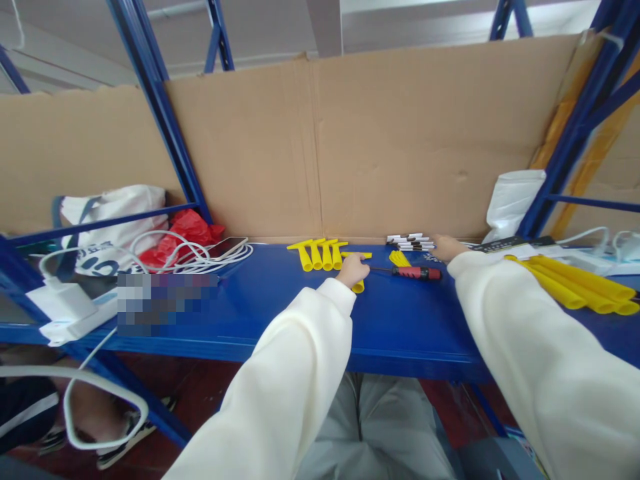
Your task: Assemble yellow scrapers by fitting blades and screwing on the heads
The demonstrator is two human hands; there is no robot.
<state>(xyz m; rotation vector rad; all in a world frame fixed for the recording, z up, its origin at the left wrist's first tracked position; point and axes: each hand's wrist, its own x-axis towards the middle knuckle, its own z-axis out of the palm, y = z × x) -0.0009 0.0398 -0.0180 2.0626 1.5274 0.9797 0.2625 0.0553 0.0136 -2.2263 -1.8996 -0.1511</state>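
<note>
Where the left hand (353, 270) rests, a yellow tee (359, 287) (half-hidden) lies beneath.

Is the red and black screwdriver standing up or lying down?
Lying down: the screwdriver stretches sideways on the blue tabletop, its handle to the right.

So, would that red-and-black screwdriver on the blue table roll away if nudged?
The screwdriver might roll a little, as its handle looks rounded and the blue table looks smooth. Being thicker than the slim shaft, the handle is probably the heavier end. It seems stiff too: the shaft looks straight.
</note>
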